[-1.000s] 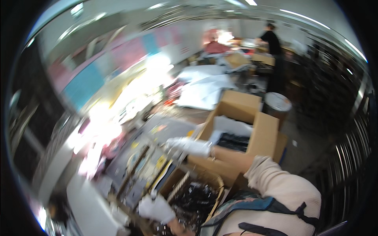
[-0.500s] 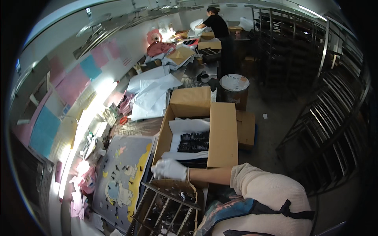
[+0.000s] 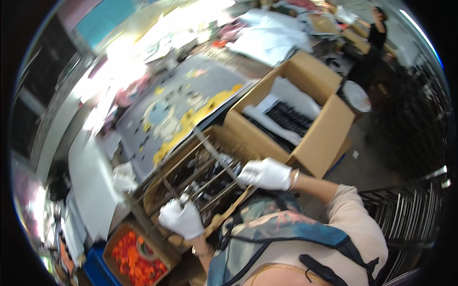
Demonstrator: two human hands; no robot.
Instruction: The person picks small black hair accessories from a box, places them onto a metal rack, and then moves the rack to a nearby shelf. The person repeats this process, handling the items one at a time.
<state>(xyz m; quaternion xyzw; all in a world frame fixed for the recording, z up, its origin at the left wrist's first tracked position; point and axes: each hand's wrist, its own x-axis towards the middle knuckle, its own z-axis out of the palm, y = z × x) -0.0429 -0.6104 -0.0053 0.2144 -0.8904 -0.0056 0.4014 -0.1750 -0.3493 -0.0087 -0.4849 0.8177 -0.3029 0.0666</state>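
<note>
A slatted rack (image 3: pixel 212 148) lies across an open cardboard box of dark, shiny small pieces (image 3: pixel 205 193). At the rack's right end, my white-gloved right hand (image 3: pixel 267 174) is closed round the end of its crossbar. My left hand (image 3: pixel 181 219), also in a white glove, is over the rack's near side, fingers curled and pressed together. What the left fingers hold is blurred. Beyond the right hand stands a larger open carton (image 3: pixel 329 138), holding white sheets and black ribbed pieces (image 3: pixel 287 117).
A grey mat with cartoon figures (image 3: pixel 138 119) and scattered dark bits lies on the table. At the lower left are a box of orange-red pieces (image 3: pixel 136 252) and a blue bin (image 3: pixel 98 267). A person (image 3: pixel 377 35) works at the far end. Dark racks (image 3: pixel 405 205) stand at right.
My view has turned and tilted toward the slatted rack. The right hand has moved from the box's far edge to the rack's right end. My left hand has come into view.
</note>
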